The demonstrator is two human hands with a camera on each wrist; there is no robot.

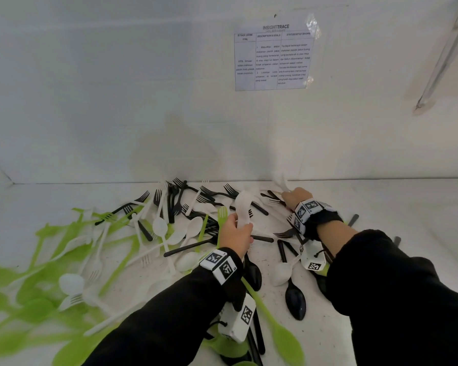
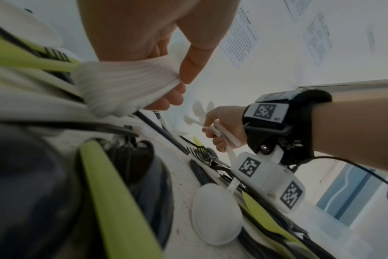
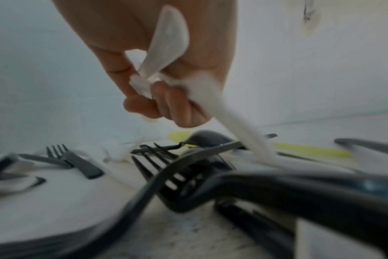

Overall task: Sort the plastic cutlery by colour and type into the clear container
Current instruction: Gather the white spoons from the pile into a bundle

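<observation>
A jumble of green, white and black plastic cutlery covers the white table. My left hand is raised over the middle of the pile and pinches a blurred white piece between thumb and fingers; whether it is a fork or a spoon is unclear. My right hand is near the back wall and grips a few white spoons, their bowls sticking up past the knuckles. No clear container is in view.
Green pieces lie mostly at the left, black forks at the back. A black spoon and a green spoon lie near my forearms. A printed sheet hangs on the wall, close behind.
</observation>
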